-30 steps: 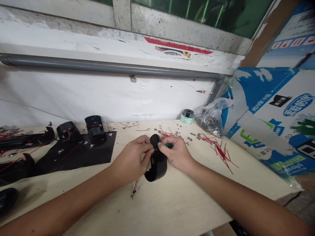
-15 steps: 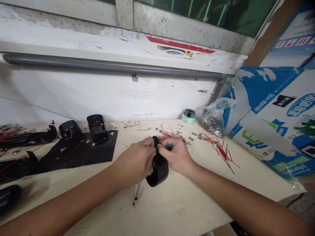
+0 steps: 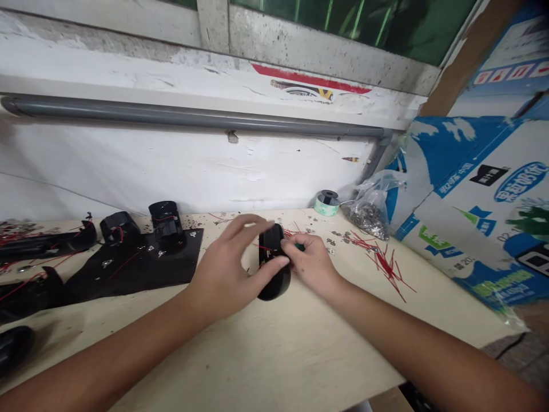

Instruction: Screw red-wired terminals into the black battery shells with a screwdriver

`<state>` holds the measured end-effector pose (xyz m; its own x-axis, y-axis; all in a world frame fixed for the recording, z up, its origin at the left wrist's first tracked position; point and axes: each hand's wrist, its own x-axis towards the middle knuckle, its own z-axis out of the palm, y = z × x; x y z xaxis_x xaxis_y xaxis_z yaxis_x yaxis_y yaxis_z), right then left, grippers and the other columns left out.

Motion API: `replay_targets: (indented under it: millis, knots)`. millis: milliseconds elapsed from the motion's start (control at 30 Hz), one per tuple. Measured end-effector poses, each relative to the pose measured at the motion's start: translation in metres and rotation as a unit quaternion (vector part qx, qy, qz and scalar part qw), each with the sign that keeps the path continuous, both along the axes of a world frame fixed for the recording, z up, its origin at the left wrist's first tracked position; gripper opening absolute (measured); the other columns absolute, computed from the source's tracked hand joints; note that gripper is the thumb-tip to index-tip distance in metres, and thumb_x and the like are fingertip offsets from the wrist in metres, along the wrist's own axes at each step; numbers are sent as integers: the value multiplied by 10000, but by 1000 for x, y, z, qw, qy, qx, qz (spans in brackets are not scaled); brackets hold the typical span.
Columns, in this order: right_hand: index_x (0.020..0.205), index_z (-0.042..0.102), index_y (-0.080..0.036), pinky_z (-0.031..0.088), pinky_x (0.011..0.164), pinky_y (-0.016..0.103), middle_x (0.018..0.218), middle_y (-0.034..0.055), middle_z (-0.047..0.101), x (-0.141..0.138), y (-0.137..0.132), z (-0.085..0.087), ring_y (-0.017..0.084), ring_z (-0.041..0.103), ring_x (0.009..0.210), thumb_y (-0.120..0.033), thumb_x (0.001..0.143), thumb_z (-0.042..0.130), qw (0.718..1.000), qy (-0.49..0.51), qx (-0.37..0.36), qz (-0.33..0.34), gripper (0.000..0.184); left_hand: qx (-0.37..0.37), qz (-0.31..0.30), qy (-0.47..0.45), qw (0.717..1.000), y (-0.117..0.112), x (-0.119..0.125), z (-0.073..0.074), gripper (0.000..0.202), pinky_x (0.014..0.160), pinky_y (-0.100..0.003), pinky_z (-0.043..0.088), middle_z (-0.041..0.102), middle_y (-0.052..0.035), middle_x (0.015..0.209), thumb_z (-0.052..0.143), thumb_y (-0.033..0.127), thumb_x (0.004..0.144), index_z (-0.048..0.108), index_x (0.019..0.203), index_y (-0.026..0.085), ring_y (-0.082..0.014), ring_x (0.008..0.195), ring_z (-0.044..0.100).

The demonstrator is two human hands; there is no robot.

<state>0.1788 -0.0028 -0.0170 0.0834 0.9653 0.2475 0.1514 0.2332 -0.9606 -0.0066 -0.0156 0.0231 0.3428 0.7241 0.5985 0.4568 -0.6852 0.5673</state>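
A black plastic housing [image 3: 274,285], rounded at its lower end, is held above the table in front of me. My right hand [image 3: 315,266] is closed on its right edge, thumb across the rim. Part of a green object [image 3: 299,247] shows among those same fingers; its kind is hidden. My left hand [image 3: 225,272] is open beside the housing, fingers arched over the top and thumb stretched across the front. Whether that thumb presses on the housing I cannot tell. A short stretch of red wire [image 3: 262,248] shows at the housing's opening.
Red wires [image 3: 388,266] and small metal tabs [image 3: 338,234] lie scattered behind and right of my hands. A tape spool [image 3: 326,203] and a bag of metal parts [image 3: 369,214] stand at the wall. More black housings [image 3: 165,220] and a black sheet [image 3: 141,269] are at left.
My left hand has opened and drawn away from its pinch at the housing. The housing has turned in my right hand, and the wires that hung below it are no longer visible.
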Motion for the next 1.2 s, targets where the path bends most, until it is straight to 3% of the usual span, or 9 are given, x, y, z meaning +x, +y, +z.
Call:
replay_targets:
  millis: [67,167,267,333,567,733,833,1067,1200]
  knots:
    - [589,553,-178,309,471,233,540,-36,447,3,4,-3,112,390,497,-357,785,638,997,73,-22,7,279,-81,12,-157,984,5,1,0,370,1012,-411,442,540,-73,1342,610,347,895,558,1249,251,-256,1189,553]
    - [584,523,-177,291,467,224,564,-37,421,4,6,-6,104,379,513,-364,804,646,990,135,-25,35,313,-307,-28,-316,897,17,2,-9,257,939,-387,477,586,-80,1254,632,330,875,603,1099,208,-238,1070,608]
    - [590,553,-168,319,484,224,577,-23,459,2,4,-5,109,417,537,-365,814,658,993,102,-8,55,317,-509,-190,-296,785,23,4,-20,233,767,-318,493,657,-81,995,639,340,868,665,1006,155,-187,827,629]
    - [620,577,-168,333,465,225,571,-20,479,0,1,-2,113,435,519,-396,815,660,995,75,-20,67,311,-556,-211,-290,750,21,6,-26,250,666,-278,461,651,-50,849,668,342,856,677,1030,162,-151,697,592]
    - [1066,459,-276,281,399,189,577,-87,501,1,-4,6,113,382,448,-340,836,540,987,134,-63,68,252,-573,-128,-352,729,8,13,-28,262,674,-252,488,672,-33,811,680,254,876,646,1117,156,-136,684,604]
    - [977,429,-255,355,428,211,820,-28,628,5,1,6,92,443,494,-438,873,609,985,149,9,88,277,-553,-115,-378,733,7,16,-27,342,706,-282,537,702,-46,869,602,176,917,565,1257,178,-141,692,635]
    - [934,501,-224,423,490,234,762,-18,619,5,1,8,111,520,563,-457,853,686,985,127,33,113,308,-548,-116,-380,736,7,17,-31,351,724,-281,545,710,-58,904,619,186,910,556,1255,172,-145,727,650]
    - [936,611,-176,476,493,254,649,-43,564,8,4,7,126,565,545,-469,701,826,982,145,-57,104,433,-513,-146,-369,761,8,16,-39,433,862,-309,518,711,-91,1092,665,309,891,524,1283,192,-208,986,674]
    - [806,578,-172,376,394,208,604,-40,553,7,4,4,92,487,455,-526,739,783,988,74,-83,111,414,-494,-139,-361,779,9,16,-41,454,951,-348,492,688,-91,1177,687,325,862,545,1278,207,-237,1094,640]
